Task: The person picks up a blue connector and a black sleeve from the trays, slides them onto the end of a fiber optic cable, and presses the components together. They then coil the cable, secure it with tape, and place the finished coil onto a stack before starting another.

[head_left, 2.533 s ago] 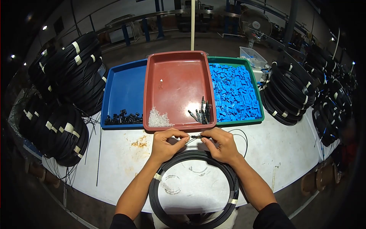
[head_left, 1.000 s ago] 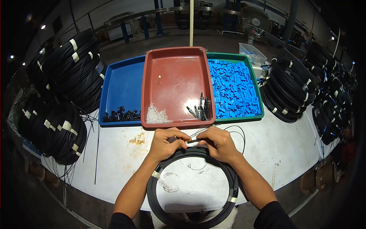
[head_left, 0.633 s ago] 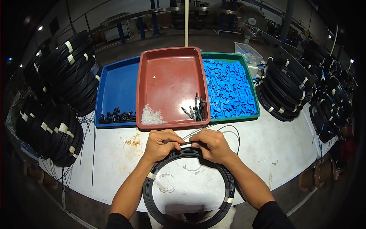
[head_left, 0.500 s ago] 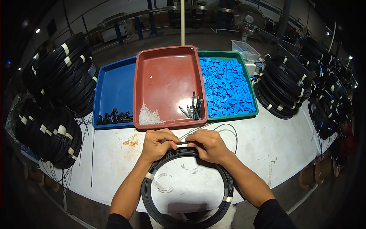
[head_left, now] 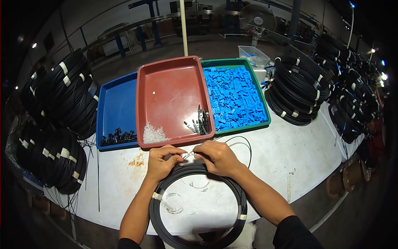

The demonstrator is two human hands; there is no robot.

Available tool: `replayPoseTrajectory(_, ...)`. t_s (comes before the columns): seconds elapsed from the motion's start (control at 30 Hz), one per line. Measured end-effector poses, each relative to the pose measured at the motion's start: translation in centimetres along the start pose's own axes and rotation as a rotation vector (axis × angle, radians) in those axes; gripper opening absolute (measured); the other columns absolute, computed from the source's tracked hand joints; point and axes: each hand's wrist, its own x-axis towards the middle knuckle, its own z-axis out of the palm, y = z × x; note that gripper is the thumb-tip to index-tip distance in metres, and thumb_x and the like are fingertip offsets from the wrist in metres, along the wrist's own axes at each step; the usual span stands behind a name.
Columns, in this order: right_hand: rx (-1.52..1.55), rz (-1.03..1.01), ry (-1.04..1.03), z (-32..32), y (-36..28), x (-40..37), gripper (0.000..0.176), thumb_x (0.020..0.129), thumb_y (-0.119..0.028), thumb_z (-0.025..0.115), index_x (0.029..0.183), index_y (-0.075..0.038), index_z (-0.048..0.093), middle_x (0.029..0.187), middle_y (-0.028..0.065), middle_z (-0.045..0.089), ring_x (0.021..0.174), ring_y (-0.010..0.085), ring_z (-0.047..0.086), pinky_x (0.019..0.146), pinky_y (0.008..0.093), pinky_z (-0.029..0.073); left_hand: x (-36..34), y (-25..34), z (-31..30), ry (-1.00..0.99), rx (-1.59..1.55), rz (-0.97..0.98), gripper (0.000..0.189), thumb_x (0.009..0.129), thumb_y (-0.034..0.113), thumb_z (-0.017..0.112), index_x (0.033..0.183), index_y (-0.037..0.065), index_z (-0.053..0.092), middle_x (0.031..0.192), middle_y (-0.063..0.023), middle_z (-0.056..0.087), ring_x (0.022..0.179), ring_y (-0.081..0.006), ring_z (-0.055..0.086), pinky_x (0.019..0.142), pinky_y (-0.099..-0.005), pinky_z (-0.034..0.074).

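Between the fingertips of both hands is a small connector (head_left: 188,154), its light-coloured side facing me, just above the far rim of a black cable coil (head_left: 156,209). My left hand (head_left: 163,162) pinches its left end. The right end is pinched by my right hand (head_left: 219,157); the fingers partly hide the piece. A thin black cable (head_left: 251,151) loops out behind my right hand. The coil rests at the table's near edge, bound with pale tape. Just beyond my hands, a red tray (head_left: 170,91) holds small translucent pieces (head_left: 154,135) and slim black connectors (head_left: 202,122).
A blue tray (head_left: 118,99) with black fittings (head_left: 120,136) stands left of the red one. To its right, a green tray (head_left: 263,99) holds many blue parts (head_left: 236,97). Stacked cable coils flank the white table (head_left: 269,166), on the left (head_left: 52,159) and right (head_left: 296,93).
The piece between my fingers looked dark before and now shows a light-coloured side. Both hands stay pinched on it. The whole view has shifted slightly, with the trays appearing further left and lower.
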Motion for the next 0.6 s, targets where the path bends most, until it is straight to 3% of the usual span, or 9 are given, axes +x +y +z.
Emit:
replayPoseTrajectory(0.17,-0.103,0.103,0.136,-1.4,1.2,0.1,0.013,0.086,-0.007,0.073,0.096,0.000,0.070,0.088,0.0164,0.072,0.080,0.0339,0.070,0.072,0.0402,0.055,-0.1,0.5,-0.3,0.071,-0.112,-0.079,0.026,0.082,-0.003,0.077,0.108,-0.003,0.074,0.102,-0.0102,0.076,0.083,-0.0143,0.069,0.077,-0.0273,0.058)
replayPoseTrajectory(0.27,-0.131,0.116,0.305,-2.6,2.7,0.1,0.010,0.087,-0.007,0.069,0.094,0.000,0.067,0.086,0.0166,0.070,0.080,0.0355,0.068,0.072,0.0425,0.054,0.5,0.4,-1.0,0.039,0.018,-0.096,0.026,0.082,0.000,0.078,0.107,-0.003,0.075,0.101,-0.0102,0.076,0.083,-0.0150,0.069,0.079,-0.0284,0.057)
replayPoseTrajectory(0.33,-0.150,0.170,0.340,-4.1,3.4,0.1,0.009,0.087,-0.007,0.069,0.093,-0.001,0.068,0.087,0.0166,0.070,0.081,0.0353,0.068,0.073,0.0425,0.054,1.8,1.3,-0.5,0.068,-0.060,-0.123,0.026,0.081,0.003,0.080,0.105,-0.002,0.076,0.097,-0.0105,0.077,0.083,-0.0149,0.070,0.078,-0.0277,0.056)
replayPoseTrajectory(0.43,-0.299,0.232,0.430,-5.4,5.4,-0.6,0.010,0.087,-0.007,0.069,0.094,-0.001,0.067,0.084,0.0159,0.069,0.077,0.0353,0.067,0.070,0.0436,0.053,5.1,2.0,-0.6,-0.005,0.398,0.151,0.022,0.082,0.010,0.079,0.102,0.000,0.077,0.091,-0.0105,0.077,0.079,-0.0165,0.070,0.074,-0.0296,0.054)
replayPoseTrajectory(0.6,-0.329,0.279,0.501,-6.1,7.0,-1.2,0.010,0.087,-0.007,0.069,0.095,-0.001,0.067,0.082,0.0165,0.068,0.074,0.0356,0.066,0.066,0.0440,0.053,11.7,4.1,1.6,-0.160,0.551,0.329,0.023,0.080,0.009,0.078,0.102,0.004,0.078,0.094,-0.0120,0.077,0.082,-0.0250,0.070,0.078,-0.0358,0.054)
